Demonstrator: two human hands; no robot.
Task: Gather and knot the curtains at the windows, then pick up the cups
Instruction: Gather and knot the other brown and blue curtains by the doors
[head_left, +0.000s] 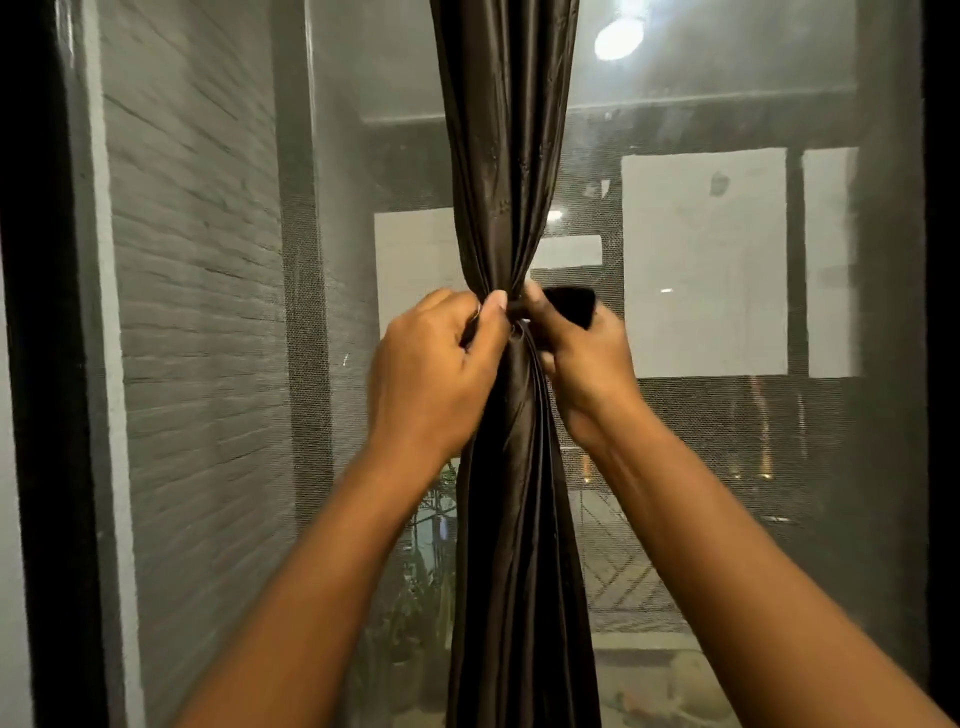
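A dark brown satin curtain (506, 156) hangs gathered into one narrow bundle down the middle of the window. It is pinched tight at a waist between my hands. My left hand (431, 374) grips the bundle from the left, thumb pressed on the waist. My right hand (582, 358) grips from the right and holds a dark strip of fabric (574, 305) that sticks out past its fingers. Whether that strip is a tie-back or a curtain fold is unclear. No cups are in view.
A mesh screen (727, 441) covers the window behind the curtain. The dark window frame (47, 364) runs down the left edge, with a grey brick wall (197, 312) outside. A bright lamp (618, 34) glares at top right.
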